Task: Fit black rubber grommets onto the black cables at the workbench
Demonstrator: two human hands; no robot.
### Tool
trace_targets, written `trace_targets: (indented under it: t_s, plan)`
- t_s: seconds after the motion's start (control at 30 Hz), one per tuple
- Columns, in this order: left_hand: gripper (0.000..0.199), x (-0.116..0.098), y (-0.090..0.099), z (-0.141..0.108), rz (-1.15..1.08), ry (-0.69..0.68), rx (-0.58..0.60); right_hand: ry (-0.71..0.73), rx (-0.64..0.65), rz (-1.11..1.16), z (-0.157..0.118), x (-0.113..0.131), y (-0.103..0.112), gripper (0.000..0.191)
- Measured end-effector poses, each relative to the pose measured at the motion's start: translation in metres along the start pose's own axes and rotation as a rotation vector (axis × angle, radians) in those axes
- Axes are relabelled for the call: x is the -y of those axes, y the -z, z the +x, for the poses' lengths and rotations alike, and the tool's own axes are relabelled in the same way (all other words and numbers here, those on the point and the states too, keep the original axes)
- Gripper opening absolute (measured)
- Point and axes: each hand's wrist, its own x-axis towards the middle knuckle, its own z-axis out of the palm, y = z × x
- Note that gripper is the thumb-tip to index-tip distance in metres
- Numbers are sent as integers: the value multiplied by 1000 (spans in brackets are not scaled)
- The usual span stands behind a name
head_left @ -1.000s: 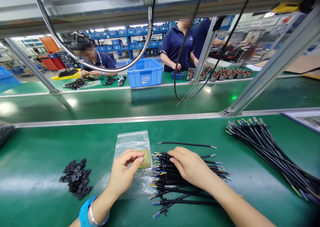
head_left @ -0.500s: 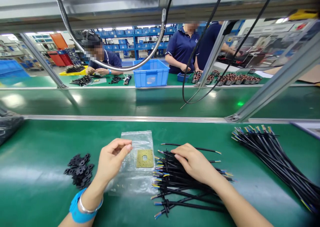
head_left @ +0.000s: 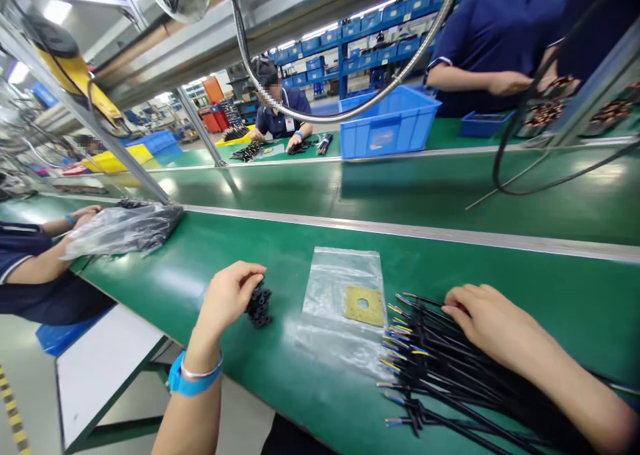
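My left hand [head_left: 229, 298] is at a small heap of black plastic parts [head_left: 260, 309], thumb and fingertips pinched together over its upper edge. Whether a part is between them is hidden. A blue band and a silver bangle circle that wrist. My right hand [head_left: 493, 321] has its fingers closed round a black cable [head_left: 423, 299] at the top of a bundle of black cables [head_left: 450, 375]. Their bared ends show blue, yellow and brown wires. Between the hands lies a clear plastic bag [head_left: 325, 308] with a yellowish square plate [head_left: 364, 305] on it, pierced by a central hole.
A stuffed plastic bag [head_left: 130, 228] lies at the left beside another person's arms. Beyond the metal rail [head_left: 350, 225] stands a blue bin [head_left: 387, 125]; several people work there. A hanging black cable [head_left: 500, 168] loops down at the right.
The view has swung left. My left hand has moved left, from beside the plate to the black parts. My right hand has shifted to the upper edge of the cable bundle and closed on a cable.
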Motion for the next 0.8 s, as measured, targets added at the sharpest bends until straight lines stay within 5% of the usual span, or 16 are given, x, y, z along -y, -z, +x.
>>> trace_targets:
  t_s: [0.13,0.33,0.47,0.57,0.67,0.8]
  plan:
    - [21,20,-21,-13,215,-8,102,45,26,51,-6,3,5,20]
    - [11,26,-43,-10,214,-28,106,-203,-2,89,-9,12,28,11]
    - [4,23,-42,-4,187,-40,101,-232,-167,34,-8,25,42,10]
    - [15,3,-47,3,-114,55,112,-159,-298,44,-6,35,47,13]
    - [27,-37,-65,10,-611,171,285,-81,-323,60,-5,44,50,14]
    - [21,-95,-102,20,-719,-54,466,-13,-326,63,-10,52,52,18]
